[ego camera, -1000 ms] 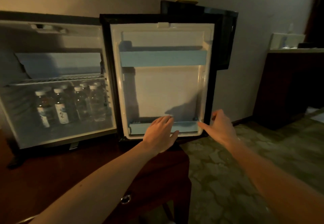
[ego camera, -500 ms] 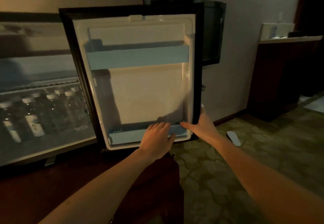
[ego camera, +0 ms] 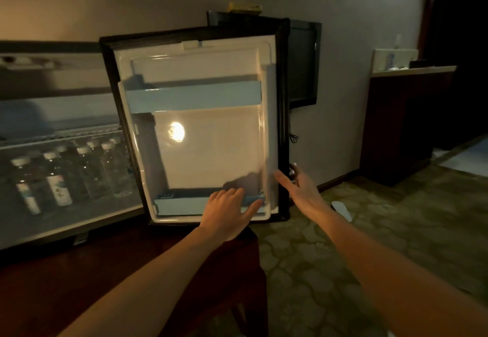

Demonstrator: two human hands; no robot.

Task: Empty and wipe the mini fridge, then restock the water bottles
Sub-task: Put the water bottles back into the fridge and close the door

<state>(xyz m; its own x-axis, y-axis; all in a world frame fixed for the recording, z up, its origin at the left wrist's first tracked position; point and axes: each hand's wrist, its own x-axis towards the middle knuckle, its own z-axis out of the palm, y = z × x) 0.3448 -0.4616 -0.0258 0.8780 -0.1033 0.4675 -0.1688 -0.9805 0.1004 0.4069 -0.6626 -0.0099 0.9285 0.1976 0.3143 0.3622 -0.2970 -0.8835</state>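
Observation:
The mini fridge (ego camera: 52, 231) stands open on the left, with several water bottles (ego camera: 79, 178) in a row under its wire shelf. Its white-lined door (ego camera: 211, 152) is swung partway across the opening and hides the right of the interior. Both door shelves, upper (ego camera: 192, 98) and lower (ego camera: 179, 204), hold nothing. My left hand (ego camera: 227, 212) lies flat with straight fingers on the lower door shelf. My right hand (ego camera: 298, 189) grips the door's outer edge low down, thumb on the inner face and fingers curled behind it.
The fridge sits on a dark wooden cabinet (ego camera: 79, 270). A black screen (ego camera: 303, 67) hangs on the wall behind the door. A dark wooden desk (ego camera: 404, 125) stands at the right, and a white slipper (ego camera: 342, 210) lies on the patterned carpet (ego camera: 369, 257).
The door has swung left across the fridge opening, covering more of the interior. My right hand went from reaching toward the door edge to gripping it. My left hand stayed on the lower shelf.

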